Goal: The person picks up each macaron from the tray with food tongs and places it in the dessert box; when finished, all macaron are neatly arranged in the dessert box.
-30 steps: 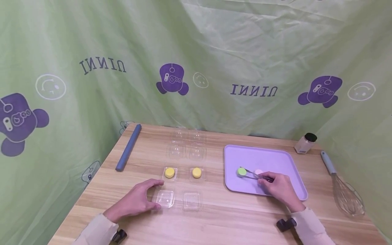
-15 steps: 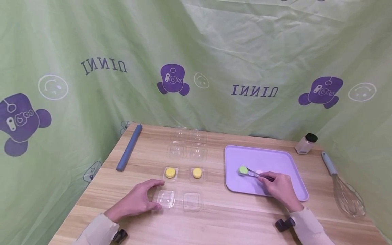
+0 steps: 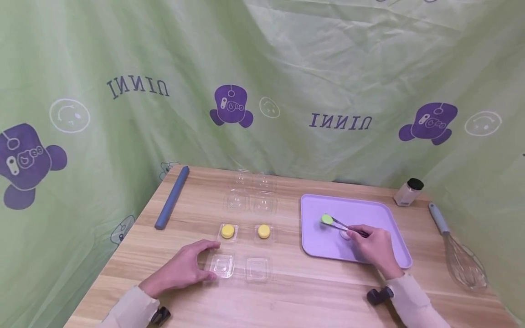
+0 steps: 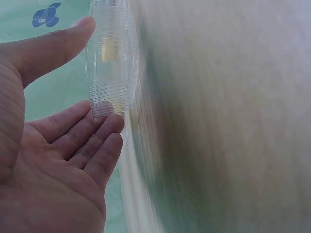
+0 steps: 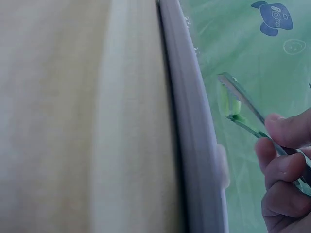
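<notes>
My right hand (image 3: 376,246) pinches a pair of dark metal tongs (image 3: 348,226) over the purple tray (image 3: 369,212). Between the tong tips is a green macaron (image 3: 326,219), raised above the tray in the right wrist view. A pale pink macaron (image 3: 345,234) lies on the tray, partly covered by the tongs and fingers. On the left, my left hand (image 3: 184,269) rests with thumb and fingers spread beside a small clear plastic box (image 3: 223,265), fingertips right at its edge. Farther back, two yellow macarons (image 3: 227,231) sit in clear boxes of the same kind.
Another clear box (image 3: 257,269) stands right of the nearest one. Clear domed lids (image 3: 237,200) extend behind the yellow macarons. A blue rolling pin (image 3: 172,198) lies at left. A black-lidded jar (image 3: 409,192) and a whisk (image 3: 461,255) are beyond the tray at right.
The green macaron, gripped by the tongs, has risen from the tray as my right hand moved slightly up and back. My left hand has stayed in place.
</notes>
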Motion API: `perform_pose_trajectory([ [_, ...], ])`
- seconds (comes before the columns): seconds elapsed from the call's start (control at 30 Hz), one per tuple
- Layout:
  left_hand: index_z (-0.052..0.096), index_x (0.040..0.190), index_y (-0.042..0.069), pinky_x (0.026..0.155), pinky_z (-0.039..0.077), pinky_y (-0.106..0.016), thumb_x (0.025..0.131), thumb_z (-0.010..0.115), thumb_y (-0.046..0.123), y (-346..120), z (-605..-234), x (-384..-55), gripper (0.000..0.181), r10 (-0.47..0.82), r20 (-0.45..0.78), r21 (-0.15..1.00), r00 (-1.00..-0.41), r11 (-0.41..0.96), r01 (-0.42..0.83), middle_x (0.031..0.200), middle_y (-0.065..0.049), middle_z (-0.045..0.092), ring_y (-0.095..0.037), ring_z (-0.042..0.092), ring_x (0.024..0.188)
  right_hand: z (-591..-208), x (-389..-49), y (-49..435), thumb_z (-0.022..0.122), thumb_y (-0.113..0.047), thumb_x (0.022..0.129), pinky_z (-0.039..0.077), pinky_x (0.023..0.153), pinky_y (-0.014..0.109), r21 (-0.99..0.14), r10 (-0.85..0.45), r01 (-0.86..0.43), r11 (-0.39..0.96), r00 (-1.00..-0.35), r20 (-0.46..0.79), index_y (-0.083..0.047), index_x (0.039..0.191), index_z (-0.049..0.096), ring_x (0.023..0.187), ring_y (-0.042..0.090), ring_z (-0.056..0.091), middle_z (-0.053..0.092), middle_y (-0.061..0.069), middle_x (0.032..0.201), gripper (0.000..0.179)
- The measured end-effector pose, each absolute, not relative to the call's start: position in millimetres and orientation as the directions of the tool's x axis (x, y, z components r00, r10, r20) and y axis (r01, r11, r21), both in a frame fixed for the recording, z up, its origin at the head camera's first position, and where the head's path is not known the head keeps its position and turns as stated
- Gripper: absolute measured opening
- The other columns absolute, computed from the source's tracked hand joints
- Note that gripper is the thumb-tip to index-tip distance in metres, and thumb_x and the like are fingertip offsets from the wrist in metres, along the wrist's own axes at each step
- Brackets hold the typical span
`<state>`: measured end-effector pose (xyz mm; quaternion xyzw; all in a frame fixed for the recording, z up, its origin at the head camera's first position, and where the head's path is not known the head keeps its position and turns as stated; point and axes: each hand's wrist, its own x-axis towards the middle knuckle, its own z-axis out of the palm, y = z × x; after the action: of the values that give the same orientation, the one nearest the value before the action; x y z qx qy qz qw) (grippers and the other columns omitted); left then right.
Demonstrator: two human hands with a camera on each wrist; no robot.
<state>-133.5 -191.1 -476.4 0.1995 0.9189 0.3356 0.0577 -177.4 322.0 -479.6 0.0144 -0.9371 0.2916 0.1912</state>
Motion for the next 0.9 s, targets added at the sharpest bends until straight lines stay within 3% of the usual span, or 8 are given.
perform_pose_trajectory([
  [0.27, 0.060, 0.136, 0.010, 0.110, 0.049, -0.055, 0.070, 0.091, 0.031, -191.4, -472.4, -132.6, 0.076, 0.415, 0.035, 0.635, -0.909, 0.693, 0.341, 0.133, -0.003, 0.069, -0.029, 0.064, 0.125, -462.1, -183.7, 315.1, 0.080, -0.020, 0.087, 0.043, 0.065, 0.005, -0.613, 0.166, -0.149, 0.776, -0.889, 0.426, -0.008, 0.100, 0.081, 0.076, -0.019, 0.053, 0.080, 0.012, 0.091, 0.017],
  [0.57, 0.059, 0.136, 0.008, 0.110, 0.048, -0.056, 0.069, 0.091, 0.031, -193.0, -473.6, -132.2, 0.078, 0.422, 0.035, 0.636, -0.906, 0.690, 0.346, 0.132, -0.005, 0.069, -0.030, 0.064, 0.124, -429.4, -200.6, 281.5, 0.084, -0.012, 0.081, 0.047, 0.062, 0.000, -0.666, 0.170, -0.307, 0.680, -0.817, 0.551, -0.005, 0.094, 0.082, 0.071, -0.025, 0.056, 0.079, 0.016, 0.086, 0.015],
  [0.9, 0.059, 0.137, 0.010, 0.111, 0.048, -0.056, 0.070, 0.090, 0.033, -191.8, -473.7, -131.4, 0.078, 0.410, 0.023, 0.637, -0.912, 0.697, 0.329, 0.134, -0.005, 0.067, -0.030, 0.063, 0.126, -416.3, -202.7, 226.2, 0.085, -0.005, 0.079, 0.051, 0.059, 0.004, -0.680, 0.046, -0.497, 0.539, -0.789, 0.613, -0.004, 0.094, 0.082, 0.070, -0.018, 0.061, 0.079, 0.016, 0.083, 0.016],
])
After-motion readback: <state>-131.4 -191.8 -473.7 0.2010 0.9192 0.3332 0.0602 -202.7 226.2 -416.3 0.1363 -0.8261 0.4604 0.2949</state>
